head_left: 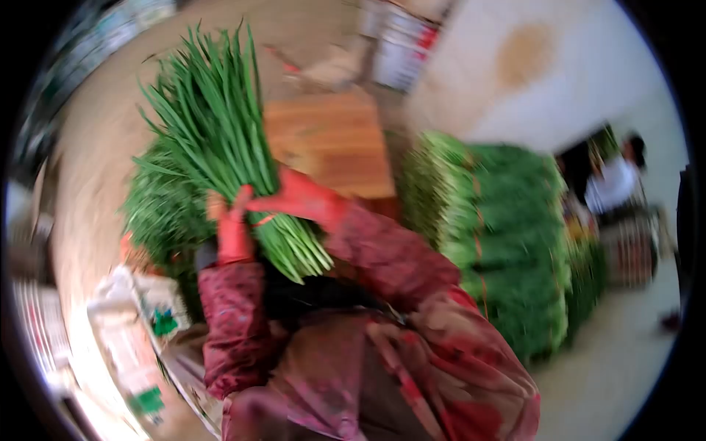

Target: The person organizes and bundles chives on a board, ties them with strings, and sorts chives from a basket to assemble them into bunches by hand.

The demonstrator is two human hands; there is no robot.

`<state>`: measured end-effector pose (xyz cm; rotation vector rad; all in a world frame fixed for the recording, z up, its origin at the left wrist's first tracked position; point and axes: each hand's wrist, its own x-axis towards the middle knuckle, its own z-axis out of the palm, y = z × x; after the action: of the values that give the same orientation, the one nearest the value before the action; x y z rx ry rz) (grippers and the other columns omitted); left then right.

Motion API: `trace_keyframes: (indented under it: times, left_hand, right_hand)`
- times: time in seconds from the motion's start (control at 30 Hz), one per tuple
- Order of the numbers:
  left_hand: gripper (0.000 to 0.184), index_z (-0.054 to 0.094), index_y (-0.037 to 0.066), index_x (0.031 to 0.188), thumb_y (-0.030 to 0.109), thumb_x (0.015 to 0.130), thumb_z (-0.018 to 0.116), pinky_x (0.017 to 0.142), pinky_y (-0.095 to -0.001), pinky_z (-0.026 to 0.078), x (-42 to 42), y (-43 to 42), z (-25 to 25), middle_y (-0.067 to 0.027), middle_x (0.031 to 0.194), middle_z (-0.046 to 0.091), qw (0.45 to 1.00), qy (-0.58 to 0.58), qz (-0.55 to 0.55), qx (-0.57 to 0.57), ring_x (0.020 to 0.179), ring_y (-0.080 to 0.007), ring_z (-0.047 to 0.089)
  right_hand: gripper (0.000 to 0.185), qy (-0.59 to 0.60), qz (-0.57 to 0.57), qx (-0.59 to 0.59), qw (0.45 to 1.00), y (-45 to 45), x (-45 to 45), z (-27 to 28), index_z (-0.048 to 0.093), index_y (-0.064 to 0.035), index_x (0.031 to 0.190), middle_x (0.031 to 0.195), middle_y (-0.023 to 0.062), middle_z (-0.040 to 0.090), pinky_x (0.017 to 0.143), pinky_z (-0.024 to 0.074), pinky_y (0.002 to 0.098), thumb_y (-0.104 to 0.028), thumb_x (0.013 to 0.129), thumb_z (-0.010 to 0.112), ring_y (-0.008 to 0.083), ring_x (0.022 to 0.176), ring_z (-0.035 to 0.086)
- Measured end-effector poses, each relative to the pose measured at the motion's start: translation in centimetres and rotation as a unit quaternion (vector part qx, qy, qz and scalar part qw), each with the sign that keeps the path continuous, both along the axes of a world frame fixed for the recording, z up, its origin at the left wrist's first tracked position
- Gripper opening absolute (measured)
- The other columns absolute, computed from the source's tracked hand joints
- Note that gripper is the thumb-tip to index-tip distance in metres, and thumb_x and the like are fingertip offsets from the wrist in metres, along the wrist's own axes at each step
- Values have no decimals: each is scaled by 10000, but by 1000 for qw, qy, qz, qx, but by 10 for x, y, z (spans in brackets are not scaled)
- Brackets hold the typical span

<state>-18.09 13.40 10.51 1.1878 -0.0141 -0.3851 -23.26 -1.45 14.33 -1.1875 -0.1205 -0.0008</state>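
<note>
A bunch of garlic chives point(220, 125) is held in front of my body, its leaf tips fanned toward the upper left and its pale cut ends toward the lower right. My left hand point(235, 231), in a red glove, is closed around the lower part of the bunch. My right hand point(305, 197), also red-gloved, lies across the stalks from the right, its thumb side against them. An orange-red band point(266, 219) crosses the stalks between the hands. Some fingers are hidden behind the bunch.
A loose green heap point(158, 195) lies behind my left hand. A wooden stool or block point(331, 140) stands ahead. On the right is a tall stack of tied green bunches point(507, 242). White sacks point(125, 331) lie lower left; another person point(614, 180) is at far right.
</note>
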Motion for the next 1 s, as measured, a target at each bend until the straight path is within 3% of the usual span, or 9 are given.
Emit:
trace_keyframes:
  times: [0.1, 0.17, 0.4, 0.5, 0.57, 0.7, 0.9, 0.97, 1.0]
  left_hand:
    - [666, 360, -10, 1385, 317, 872, 630, 993, -319, 378, -16, -18, 52, -121, 1295, 501, 943, -252, -154, 154, 1162, -212, 492]
    - [752, 236, -6, 1455, 221, 872, 652, 1035, -320, 337, -21, -39, 73, -116, 1342, 456, 926, -275, -233, 111, 1222, -209, 445]
    - [652, 352, 47, 1424, 386, 911, 571, 976, -364, 429, -21, -74, 52, -168, 1331, 492, 914, -280, -261, 136, 1180, -262, 521]
    - [557, 448, 73, 1362, 308, 892, 630, 810, -310, 501, 56, -46, -67, -96, 1174, 573, 930, -101, -266, 234, 1017, -186, 598]
    - [564, 477, 76, 1324, 377, 875, 636, 722, -295, 510, 112, -23, -136, -92, 1140, 592, 819, 60, -301, 484, 918, -191, 628]
    - [591, 442, 74, 1337, 423, 887, 598, 701, -310, 525, 63, -46, -80, -132, 1155, 589, 873, 25, -334, 354, 891, -220, 639]
    - [617, 425, 53, 1341, 424, 882, 602, 704, -329, 534, 64, -48, -86, -142, 1117, 612, 858, 51, -352, 370, 890, -232, 654]
    - [580, 440, 54, 1331, 398, 891, 593, 696, -325, 531, 62, -51, -91, -134, 1081, 632, 853, 41, -353, 382, 855, -227, 664]
    - [571, 446, 55, 1327, 394, 892, 592, 693, -323, 530, 64, -49, -93, -131, 1067, 637, 853, 32, -349, 386, 844, -221, 665]
  right_hand:
    - [628, -46, -107, -44, 992, -29, -23, -26, 460, -6, 1307, 1166, 101, 593, 922, 468, 337, -179, 777, 748, 183, 1060, 569]
    - [566, 19, -168, 147, 975, -36, -50, -23, 524, 20, 1231, 1080, 81, 641, 851, 500, 316, -104, 735, 767, 162, 968, 599]
    - [494, -48, -345, 247, 904, -102, -167, 20, 512, 16, 1240, 1108, 121, 637, 850, 525, 382, -133, 796, 669, 234, 918, 650]
    - [490, -62, -479, 164, 860, -143, -237, 21, 524, 5, 1220, 1100, 130, 639, 881, 507, 384, -210, 802, 660, 247, 945, 637]
    - [539, -23, -555, 130, 822, -161, -298, 26, 520, -11, 1224, 1116, 136, 630, 896, 499, 402, -312, 799, 657, 265, 968, 627]
    - [647, 3, -651, 200, 732, -140, -375, 66, 493, -15, 1254, 1160, 187, 598, 943, 471, 462, -447, 795, 642, 342, 993, 608]
    - [592, 133, -732, 228, 628, -130, -512, -66, 472, 17, 1263, 1088, 208, 622, 800, 540, 447, -423, 878, 567, 347, 887, 636]
    - [656, 199, -818, 96, 532, -113, -514, -148, 519, 66, 1188, 1071, 173, 628, 760, 535, 438, -488, 846, 601, 318, 847, 644]
    - [656, 205, -800, 98, 555, -112, -508, -167, 519, 66, 1188, 1071, 173, 628, 760, 535, 438, -488, 846, 601, 318, 847, 644]
